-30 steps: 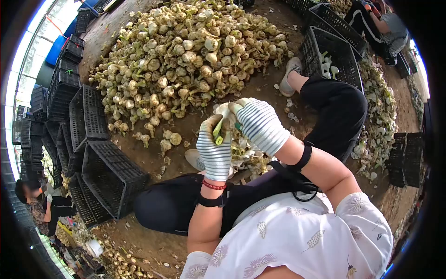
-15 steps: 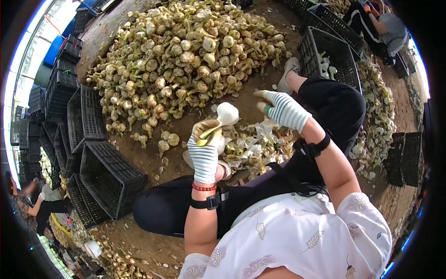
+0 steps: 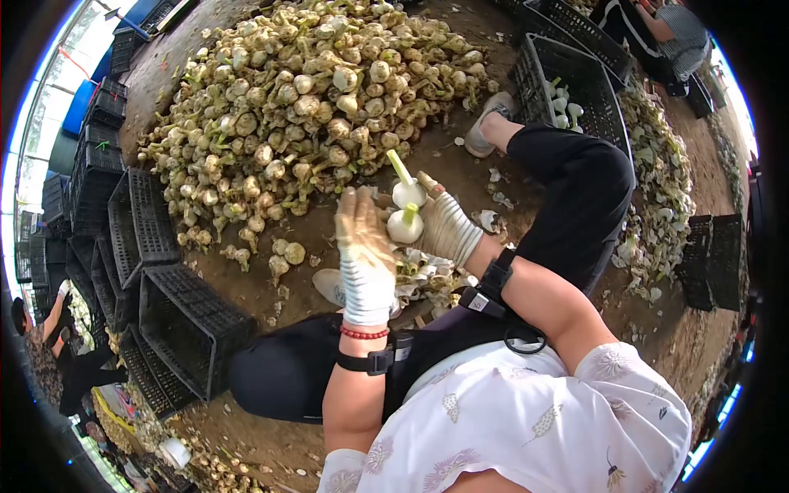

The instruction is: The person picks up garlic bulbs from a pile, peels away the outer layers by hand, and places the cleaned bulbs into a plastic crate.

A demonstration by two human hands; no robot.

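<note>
Two peeled white garlic bulbs rest together against my right hand (image 3: 445,223); the upper bulb (image 3: 408,194) has a long pale-green stem pointing up, and the lower bulb (image 3: 404,226) a short cut stem. My right hand, in a striped glove with a soiled palm, is closed around them from the right, its thumb at the upper bulb. Just left of the bulbs is my left hand (image 3: 366,234), gloved alike, fingers stretched upward and slightly blurred. Beyond both hands rises a large heap of unpeeled garlic (image 3: 304,115).
Peeled skins (image 3: 431,279) lie below my hands, between my legs. A black crate (image 3: 604,111) holding several white bulbs stands beyond my right knee. More black crates (image 3: 197,329) line the left side. People sit at the far left and at the upper right (image 3: 686,41).
My left hand has let go of the white bulb and its fingers have straightened. My right hand has come in left and down, and two bulbs now lie in it.
</note>
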